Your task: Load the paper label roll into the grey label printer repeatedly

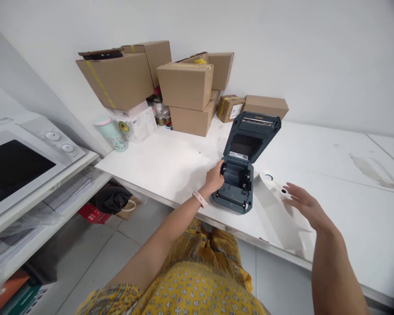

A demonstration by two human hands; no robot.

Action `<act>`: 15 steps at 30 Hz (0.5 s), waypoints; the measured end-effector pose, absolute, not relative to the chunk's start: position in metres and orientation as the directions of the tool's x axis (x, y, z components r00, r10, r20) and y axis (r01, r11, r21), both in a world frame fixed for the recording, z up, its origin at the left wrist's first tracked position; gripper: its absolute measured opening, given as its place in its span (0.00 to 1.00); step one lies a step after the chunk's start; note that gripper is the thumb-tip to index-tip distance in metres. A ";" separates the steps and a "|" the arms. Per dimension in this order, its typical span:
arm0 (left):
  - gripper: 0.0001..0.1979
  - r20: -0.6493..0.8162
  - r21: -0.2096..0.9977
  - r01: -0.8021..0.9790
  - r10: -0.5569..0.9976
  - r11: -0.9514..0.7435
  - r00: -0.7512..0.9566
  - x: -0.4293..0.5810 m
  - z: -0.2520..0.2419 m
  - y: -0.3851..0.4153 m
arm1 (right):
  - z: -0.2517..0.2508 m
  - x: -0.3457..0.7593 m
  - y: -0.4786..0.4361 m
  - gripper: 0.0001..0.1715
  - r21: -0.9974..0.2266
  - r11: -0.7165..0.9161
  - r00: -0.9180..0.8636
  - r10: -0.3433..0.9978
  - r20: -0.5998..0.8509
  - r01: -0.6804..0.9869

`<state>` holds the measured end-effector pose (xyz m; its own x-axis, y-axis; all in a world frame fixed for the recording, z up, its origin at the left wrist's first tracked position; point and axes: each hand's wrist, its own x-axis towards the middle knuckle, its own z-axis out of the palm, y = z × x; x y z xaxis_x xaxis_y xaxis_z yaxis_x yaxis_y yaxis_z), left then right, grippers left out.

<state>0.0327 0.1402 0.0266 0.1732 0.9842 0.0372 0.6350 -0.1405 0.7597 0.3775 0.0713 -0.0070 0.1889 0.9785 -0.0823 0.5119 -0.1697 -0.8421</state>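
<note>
A dark grey label printer sits on the white table with its lid raised, the inside bay showing. My left hand rests against the printer's left side, fingers curled on its edge. To the printer's right lie a white paper roll and a long unrolled strip of paper that reaches the table's front edge. My right hand hovers over that paper with fingers stretched out, holding nothing. A small roll core lies just by its fingertips.
Several cardboard boxes are stacked against the back wall, with a pale green bottle and a white carton at their left. A white microwave stands on a shelf at left. A dark bag lies under the table.
</note>
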 end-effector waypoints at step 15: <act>0.39 0.047 0.775 0.617 0.987 -0.134 0.155 0.031 0.023 0.142 | 0.001 0.351 0.149 0.45 -0.528 0.011 -0.047 0.997 -0.056 0.849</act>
